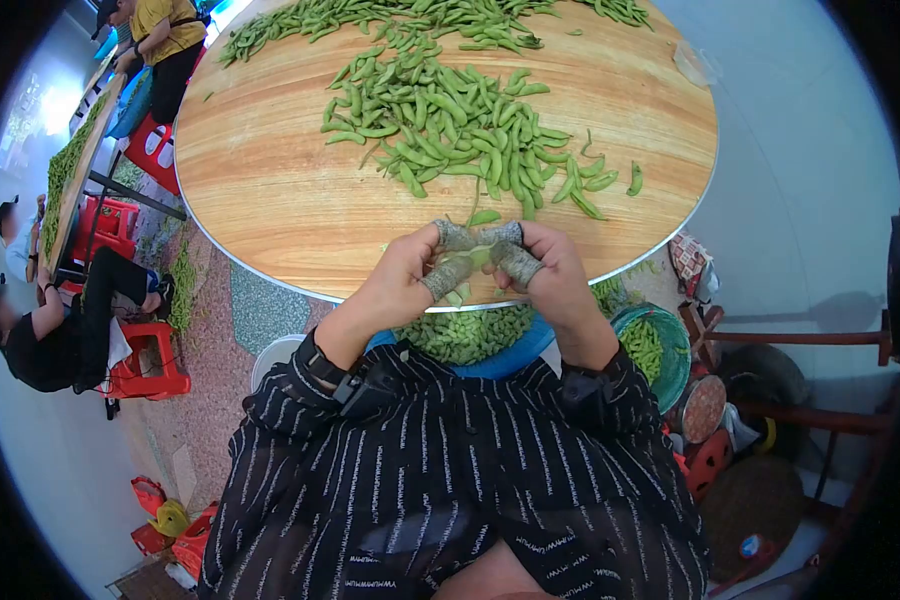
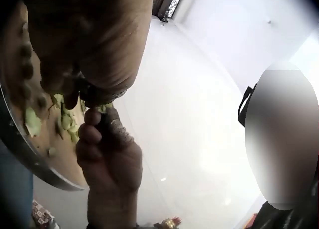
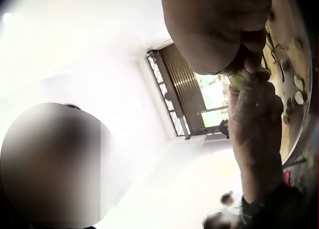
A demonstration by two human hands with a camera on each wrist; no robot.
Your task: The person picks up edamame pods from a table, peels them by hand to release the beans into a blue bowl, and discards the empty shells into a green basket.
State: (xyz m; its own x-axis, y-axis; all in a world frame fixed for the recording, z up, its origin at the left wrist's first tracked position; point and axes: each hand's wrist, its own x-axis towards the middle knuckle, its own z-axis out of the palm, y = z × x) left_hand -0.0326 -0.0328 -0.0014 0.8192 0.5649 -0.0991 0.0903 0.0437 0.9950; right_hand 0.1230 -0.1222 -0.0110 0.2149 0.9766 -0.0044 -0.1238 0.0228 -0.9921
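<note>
Close over the near edge of the round wooden table [image 1: 260,220], my two hands meet fingertip to fingertip. A green soybean pod [image 1: 482,254] is between them, pinched by my left hand [image 1: 402,278] at one end and my right hand [image 1: 560,275] at the other. Grey-green tape wraps the thumbs and index fingers. In the left wrist view a bit of green pod [image 2: 103,108] shows between the fingers, and in the right wrist view the pod [image 3: 237,82] is partly hidden by them. One loose pod [image 1: 485,217] lies just beyond the fingertips.
A heap of soybean pods [image 1: 440,115] covers the table's middle, with more along its far side. Below the near edge sits a blue basin [image 1: 537,345] of green beans. A green bucket [image 1: 678,340] stands at right, a white bucket [image 1: 270,358] at left. Other people sit at left.
</note>
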